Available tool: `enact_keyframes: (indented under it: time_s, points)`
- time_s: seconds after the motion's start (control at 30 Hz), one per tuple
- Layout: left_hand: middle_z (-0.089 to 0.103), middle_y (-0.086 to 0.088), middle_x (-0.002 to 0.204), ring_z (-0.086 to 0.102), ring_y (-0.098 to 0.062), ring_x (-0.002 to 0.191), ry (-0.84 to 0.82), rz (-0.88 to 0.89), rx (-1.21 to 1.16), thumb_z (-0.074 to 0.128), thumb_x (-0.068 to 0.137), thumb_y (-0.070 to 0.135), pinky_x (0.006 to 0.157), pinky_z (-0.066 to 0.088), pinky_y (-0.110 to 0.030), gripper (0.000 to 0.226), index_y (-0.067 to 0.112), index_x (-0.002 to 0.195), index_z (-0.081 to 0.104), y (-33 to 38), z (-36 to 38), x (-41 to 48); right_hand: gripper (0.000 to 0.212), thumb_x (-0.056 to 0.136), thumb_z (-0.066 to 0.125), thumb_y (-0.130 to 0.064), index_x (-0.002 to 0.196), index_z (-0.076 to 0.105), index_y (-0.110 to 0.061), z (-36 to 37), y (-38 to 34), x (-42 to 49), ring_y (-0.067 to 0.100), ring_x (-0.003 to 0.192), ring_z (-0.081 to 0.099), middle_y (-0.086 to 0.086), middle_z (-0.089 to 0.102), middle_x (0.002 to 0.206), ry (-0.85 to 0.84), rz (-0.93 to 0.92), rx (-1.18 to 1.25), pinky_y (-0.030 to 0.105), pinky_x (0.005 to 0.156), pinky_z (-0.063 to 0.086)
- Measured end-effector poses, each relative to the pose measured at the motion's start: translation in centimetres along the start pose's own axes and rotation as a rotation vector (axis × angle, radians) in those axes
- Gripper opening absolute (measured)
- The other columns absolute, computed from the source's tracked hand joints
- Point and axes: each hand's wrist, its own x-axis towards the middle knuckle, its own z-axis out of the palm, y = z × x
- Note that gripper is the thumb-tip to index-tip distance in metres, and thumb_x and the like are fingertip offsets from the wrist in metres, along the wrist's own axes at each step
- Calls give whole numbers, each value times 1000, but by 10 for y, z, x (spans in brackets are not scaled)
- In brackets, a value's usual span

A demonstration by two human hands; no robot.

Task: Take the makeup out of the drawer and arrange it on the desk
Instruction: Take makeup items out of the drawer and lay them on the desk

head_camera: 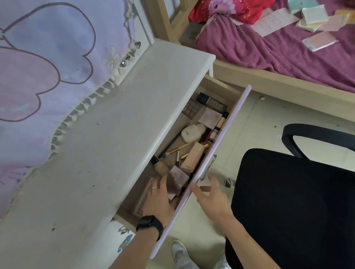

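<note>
- While the drawer [234, 126] stands pulled out from under the white tabletop [99, 149], we have our left hand [159, 203] reaching down into its near end.
- Our left fingers [164, 181] lie spread over a brownish palette [177, 181]; we cannot tell whether they grip it.
- A ring and a black watch [150, 224] sit on that hand and wrist.
- Our right hand [211, 197] hovers just outside the drawer's pale front panel, fingers released and apart, thumb near the panel's edge, below the metal handle [209, 168].
- The makeup lies inside the drawer: a powder brush [162, 168], a peach box [194, 158], a white compact [191, 132], an eyeshadow palette [192, 110] and tubes further back.
- None of it is on the tabletop yet.
- A black chair [300, 207] stands to our right.
</note>
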Motion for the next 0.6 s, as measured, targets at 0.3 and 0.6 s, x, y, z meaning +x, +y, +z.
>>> enact_keyframes:
  time_s: [0.3, 0.6]
  points:
    - [12, 4, 143, 38, -34, 123, -63, 268, 177, 61, 88, 26, 85, 56, -48, 91, 56, 146, -1, -5, 10, 35, 75, 94, 57, -60, 154, 24, -28, 6, 0, -8, 4, 95, 64, -11, 60, 132, -1, -46, -12, 17, 62, 49]
    - [49, 18, 121, 55, -6, 109, 37, 237, -406, 75, 67, 34, 87, 56, -26, 87, 55, 141, 35, -18, -52, -3, 69, 93, 70, -32, 150, 36, -10, 27, -8, -15, 19, 124, 51, 7, 44, 147, 254, -202, -242, 24, 95, 45]
